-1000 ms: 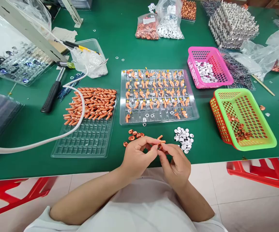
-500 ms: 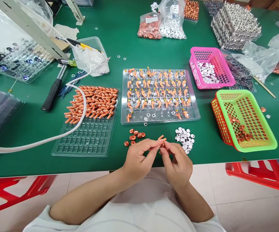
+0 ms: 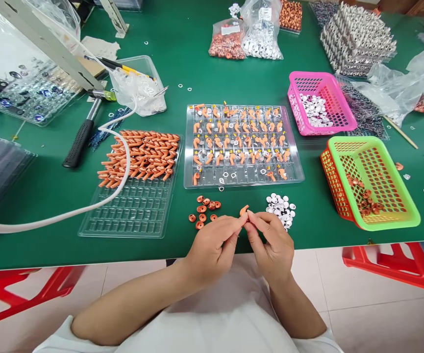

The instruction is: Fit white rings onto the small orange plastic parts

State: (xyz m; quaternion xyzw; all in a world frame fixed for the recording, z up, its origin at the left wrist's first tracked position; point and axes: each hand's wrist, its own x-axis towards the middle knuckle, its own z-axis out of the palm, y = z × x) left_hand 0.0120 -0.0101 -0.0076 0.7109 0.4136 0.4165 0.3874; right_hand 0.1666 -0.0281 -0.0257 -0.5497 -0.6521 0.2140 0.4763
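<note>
My left hand (image 3: 212, 247) and my right hand (image 3: 272, 245) meet at the table's front edge, thumbs and forefingers pinched. Between their fingertips is a small copper-coloured part (image 3: 247, 220), mostly covered. Just beyond the fingertips shows an orange curved piece (image 3: 244, 210); whether it is joined to the held part or lies on the table I cannot tell. Left of the fingers lie several copper-coloured cup-shaped pieces (image 3: 201, 209). By my right hand is a pile of white discs (image 3: 281, 206). A clear compartment tray (image 3: 244, 185) with orange curved pieces stands ahead.
On the left are a tray of copper-coloured pieces (image 3: 138, 157), a white cable (image 3: 68, 213) crossing it, and a hammer (image 3: 81, 139). To the right stand a pink basket (image 3: 292, 105) and a green basket (image 3: 412, 206). Filled bags (image 3: 228, 41) lie at the back.
Both hands have shifted slightly at the fingertips, turning the small part. The orange curved piece beyond them now shows more fully. More of the copper-coloured cups is uncovered beside my left hand.
</note>
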